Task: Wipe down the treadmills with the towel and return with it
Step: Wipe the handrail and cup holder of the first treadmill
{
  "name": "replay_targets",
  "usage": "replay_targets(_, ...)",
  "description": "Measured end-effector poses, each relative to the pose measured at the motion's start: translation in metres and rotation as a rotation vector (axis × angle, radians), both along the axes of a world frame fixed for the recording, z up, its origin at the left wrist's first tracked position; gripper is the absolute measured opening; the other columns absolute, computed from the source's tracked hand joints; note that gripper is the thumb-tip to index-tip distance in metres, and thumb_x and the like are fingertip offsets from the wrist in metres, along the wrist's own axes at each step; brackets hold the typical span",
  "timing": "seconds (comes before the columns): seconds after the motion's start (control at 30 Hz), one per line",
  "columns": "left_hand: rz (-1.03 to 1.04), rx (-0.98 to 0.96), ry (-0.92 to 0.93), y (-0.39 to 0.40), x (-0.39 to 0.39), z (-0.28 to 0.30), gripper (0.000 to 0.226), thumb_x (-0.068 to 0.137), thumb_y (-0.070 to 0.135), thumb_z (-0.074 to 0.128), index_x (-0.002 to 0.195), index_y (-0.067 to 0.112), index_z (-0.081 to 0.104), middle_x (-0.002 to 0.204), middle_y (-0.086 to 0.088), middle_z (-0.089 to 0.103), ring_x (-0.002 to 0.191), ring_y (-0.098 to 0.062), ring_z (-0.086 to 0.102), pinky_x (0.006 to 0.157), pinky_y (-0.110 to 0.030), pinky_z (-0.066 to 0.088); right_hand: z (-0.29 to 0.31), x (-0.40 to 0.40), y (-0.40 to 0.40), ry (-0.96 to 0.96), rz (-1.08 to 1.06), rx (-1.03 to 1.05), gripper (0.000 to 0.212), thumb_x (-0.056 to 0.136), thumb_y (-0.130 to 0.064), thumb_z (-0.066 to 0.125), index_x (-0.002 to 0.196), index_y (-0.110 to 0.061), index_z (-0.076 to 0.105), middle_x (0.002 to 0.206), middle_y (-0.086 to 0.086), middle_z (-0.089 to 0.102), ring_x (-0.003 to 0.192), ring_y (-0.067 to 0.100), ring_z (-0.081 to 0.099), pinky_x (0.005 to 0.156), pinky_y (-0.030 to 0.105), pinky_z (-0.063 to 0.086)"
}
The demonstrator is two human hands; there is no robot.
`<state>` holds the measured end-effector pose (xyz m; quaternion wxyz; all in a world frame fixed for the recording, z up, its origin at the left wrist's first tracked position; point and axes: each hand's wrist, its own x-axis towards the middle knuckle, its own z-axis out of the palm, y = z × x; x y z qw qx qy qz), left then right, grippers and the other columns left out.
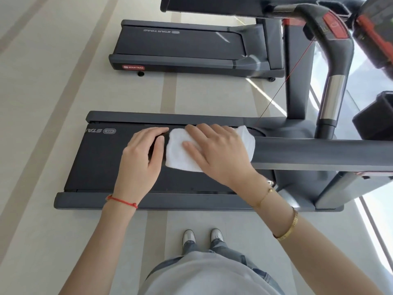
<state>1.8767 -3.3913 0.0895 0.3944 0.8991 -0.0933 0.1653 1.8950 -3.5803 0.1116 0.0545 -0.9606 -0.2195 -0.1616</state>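
Note:
A white towel (pixel 176 154) is draped over the left end of the near treadmill's grey handrail (pixel 319 153). My right hand (pixel 217 152) lies on top of the towel with fingers spread and presses it down. My left hand (pixel 140 160) hovers just left of the towel, its fingers straight and its thumb close to the towel's edge, with nothing in it. Below both hands runs the near treadmill's black belt (pixel 102 158). A second treadmill (pixel 180 45) stands farther away on the pale floor.
The near treadmill's upright and red-marked console (pixel 336 28) rise at the right. I stand beside its near side rail (pixel 89 201), my shoes (pixel 202 237) on the floor. Bright window glass (pixel 378 209) lines the right edge. A dark box-like part (pixel 374 118) juts in at right.

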Motion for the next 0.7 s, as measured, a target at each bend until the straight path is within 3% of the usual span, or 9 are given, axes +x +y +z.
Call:
replay_targets(0.1, -0.003, -0.001, -0.009, 0.000, 0.000, 0.000, 0.027, 0.102, 0.011, 0.046, 0.120, 0.009, 0.064, 0.119, 0.002, 0.065, 0.116, -0.015, 0.058, 0.101, -0.033, 0.047, -0.003, -0.007, -0.033, -0.055, 0.070, -0.014, 0.047, 0.102, -0.048, 0.033, 0.124, -0.016, 0.061, 0.108, -0.001, 0.066, 0.088, 0.023, 0.060, 0.077, 0.038, 0.045)
replay_targets(0.2, 0.005, -0.007, -0.016, -0.001, 0.000, 0.001, 0.026, 0.101, 0.011, 0.046, 0.119, 0.010, 0.065, 0.118, 0.003, 0.065, 0.115, -0.014, 0.058, 0.101, -0.032, 0.046, -0.004, -0.005, -0.060, -0.110, -0.164, 0.033, 0.040, 0.101, -0.038, 0.033, 0.087, -0.017, 0.064, 0.071, 0.000, 0.059, 0.064, 0.025, 0.052, 0.062, 0.035, 0.037)
replay_targets(0.23, 0.006, -0.008, -0.017, -0.002, 0.000, 0.001, 0.026, 0.101, 0.011, 0.045, 0.119, 0.010, 0.065, 0.118, 0.003, 0.066, 0.115, -0.014, 0.058, 0.101, -0.031, 0.046, -0.003, -0.002, -0.060, -0.127, -0.244, 0.054, 0.039, 0.098, -0.033, 0.033, 0.072, -0.016, 0.057, 0.059, 0.000, 0.050, 0.056, 0.025, 0.045, 0.057, 0.035, 0.034)
replay_targets(0.3, 0.002, -0.009, -0.021, -0.003, 0.000, 0.000, 0.026, 0.102, 0.011, 0.045, 0.118, 0.011, 0.065, 0.117, 0.003, 0.066, 0.114, -0.014, 0.058, 0.101, -0.028, 0.045, 0.000, 0.000, -0.045, -0.144, -0.286, 0.052, 0.036, 0.094, -0.027, 0.033, 0.063, -0.015, 0.046, 0.053, 0.000, 0.043, 0.050, 0.024, 0.037, 0.053, 0.037, 0.034)
replay_targets(0.4, 0.011, -0.008, -0.022, -0.002, 0.000, -0.001, 0.026, 0.102, 0.012, 0.045, 0.119, 0.012, 0.065, 0.117, 0.004, 0.066, 0.112, -0.013, 0.058, 0.099, -0.022, 0.042, -0.004, -0.004, -0.007, -0.075, -0.150, 0.031, 0.042, 0.101, -0.035, 0.027, 0.085, -0.016, 0.061, 0.071, 0.000, 0.057, 0.063, 0.024, 0.049, 0.065, 0.039, 0.040)
replay_targets(0.5, 0.018, -0.015, -0.015, -0.002, 0.001, -0.002, 0.026, 0.102, 0.013, 0.044, 0.119, 0.013, 0.065, 0.117, 0.005, 0.065, 0.112, -0.013, 0.058, 0.099, -0.022, 0.042, -0.006, -0.005, -0.004, -0.067, -0.017, 0.011, 0.048, 0.104, -0.041, 0.026, 0.117, -0.013, 0.063, 0.097, 0.001, 0.065, 0.080, 0.026, 0.057, 0.074, 0.040, 0.043)
replay_targets(0.57, 0.012, -0.013, -0.022, -0.002, 0.000, -0.003, 0.026, 0.102, 0.013, 0.045, 0.119, 0.012, 0.065, 0.117, 0.004, 0.065, 0.113, -0.014, 0.058, 0.099, -0.028, 0.045, -0.005, -0.008, -0.026, -0.100, 0.027, -0.011, 0.047, 0.103, -0.043, 0.031, 0.120, -0.013, 0.062, 0.102, 0.002, 0.066, 0.083, 0.026, 0.059, 0.075, 0.040, 0.044)
replay_targets(0.7, 0.003, -0.004, -0.018, 0.000, 0.000, -0.001, 0.026, 0.102, 0.013, 0.044, 0.119, 0.012, 0.064, 0.117, 0.004, 0.065, 0.113, -0.013, 0.058, 0.099, -0.032, 0.046, -0.001, -0.008, -0.069, -0.131, -0.287, -0.002, 0.036, 0.098, -0.031, 0.034, 0.078, -0.014, 0.059, 0.064, 0.002, 0.053, 0.061, 0.027, 0.047, 0.062, 0.035, 0.034)
